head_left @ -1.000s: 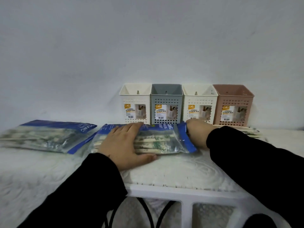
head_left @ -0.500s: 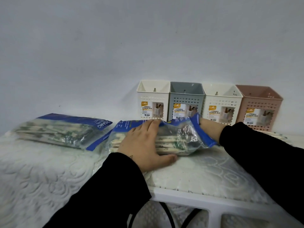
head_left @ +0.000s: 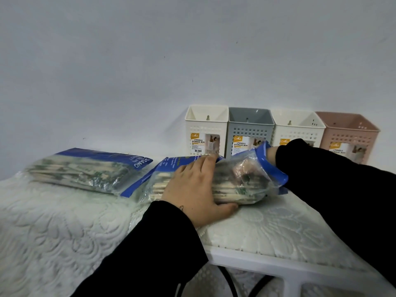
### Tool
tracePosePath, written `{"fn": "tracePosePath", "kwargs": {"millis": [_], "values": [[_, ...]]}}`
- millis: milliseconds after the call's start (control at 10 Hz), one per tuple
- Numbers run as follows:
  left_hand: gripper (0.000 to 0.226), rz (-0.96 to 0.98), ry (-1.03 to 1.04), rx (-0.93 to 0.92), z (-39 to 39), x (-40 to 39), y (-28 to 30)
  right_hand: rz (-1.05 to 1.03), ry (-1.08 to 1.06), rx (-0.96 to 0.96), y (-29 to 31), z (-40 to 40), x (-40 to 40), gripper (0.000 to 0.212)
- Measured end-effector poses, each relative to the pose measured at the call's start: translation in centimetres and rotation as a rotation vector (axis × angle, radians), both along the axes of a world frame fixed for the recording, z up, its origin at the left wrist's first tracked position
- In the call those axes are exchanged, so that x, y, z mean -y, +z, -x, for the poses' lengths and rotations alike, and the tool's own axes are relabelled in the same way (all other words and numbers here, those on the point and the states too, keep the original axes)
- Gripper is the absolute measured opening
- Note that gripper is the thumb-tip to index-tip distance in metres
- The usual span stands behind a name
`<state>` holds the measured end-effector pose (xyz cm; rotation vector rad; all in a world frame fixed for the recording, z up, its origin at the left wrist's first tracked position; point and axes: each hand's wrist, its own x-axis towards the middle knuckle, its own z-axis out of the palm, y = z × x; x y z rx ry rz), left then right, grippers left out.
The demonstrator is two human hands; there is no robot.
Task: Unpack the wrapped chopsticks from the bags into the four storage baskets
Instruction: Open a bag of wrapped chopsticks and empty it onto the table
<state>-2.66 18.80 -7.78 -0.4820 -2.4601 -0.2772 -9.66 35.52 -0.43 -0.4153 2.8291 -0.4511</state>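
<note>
A clear bag with a blue mouth (head_left: 233, 190), full of wrapped chopsticks, lies on the cloth in front of the baskets. My left hand (head_left: 192, 189) presses down on its middle, fingers on top and thumb at the near edge. My right hand (head_left: 243, 170) is inside the bag through the blue opening and shows only dimly through the plastic. A second full bag (head_left: 85, 170) lies to the left. Against the wall stand a white basket (head_left: 206, 127), a grey basket (head_left: 250, 127), another white basket (head_left: 297, 130) and a pink basket (head_left: 351, 133).
A white quilted cloth (head_left: 64, 221) covers the table. The white table edge (head_left: 257, 262) runs along the front right, with black cables (head_left: 225, 281) below it. A plain grey wall rises right behind the baskets.
My right hand has pushed from the bag's blue mouth deeper inside it, and the mouth has lifted around my wrist. My left hand stays on the bag. The view has swung left.
</note>
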Motion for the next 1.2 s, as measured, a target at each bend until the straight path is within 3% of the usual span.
{"fn": "tracePosePath", "kwargs": {"millis": [100,300,400,500,600,700,800,1000,1100,1200], "values": [[0.102,-0.001,-0.001,-0.013,0.0,0.1,-0.1,0.024,0.09,0.047,-0.7,0.6,0.1,0.025],[0.104,-0.038,-0.03,-0.005,-0.1,0.1,-0.2,0.344,-0.058,0.206,-0.9,-0.6,0.1,0.017],[0.105,-0.029,-0.037,0.036,-0.2,-0.1,-0.1,-0.175,0.052,0.106,-0.5,-1.9,-0.3,0.037],[0.107,-0.002,-0.016,0.067,-0.5,-0.3,0.1,-0.427,0.123,0.009,-1.1,-0.9,-1.1,0.038],[0.108,-0.007,-0.014,0.062,-0.5,-0.2,0.1,-0.359,0.121,0.013,-1.5,-0.4,-1.1,0.025],[0.109,-0.028,-0.023,0.056,-0.5,-0.1,0.0,-0.381,0.164,-0.101,-1.1,-1.0,-0.6,0.027],[0.109,-0.055,-0.025,0.076,-0.4,-0.1,0.0,-0.449,0.151,-0.202,-0.7,-2.1,-1.2,0.053],[0.098,0.022,0.041,0.064,-0.8,-0.4,0.3,-0.691,0.042,-0.47,-1.3,-4.3,-5.3,0.033],[0.098,0.078,0.081,0.015,-1.3,-2.4,0.3,-0.71,0.085,-0.757,-1.4,-6.6,-6.8,0.032],[0.099,0.116,0.035,-0.056,-1.8,-5.1,0.3,-0.698,0.094,-0.836,-1.8,-7.4,-7.7,0.029]]}}
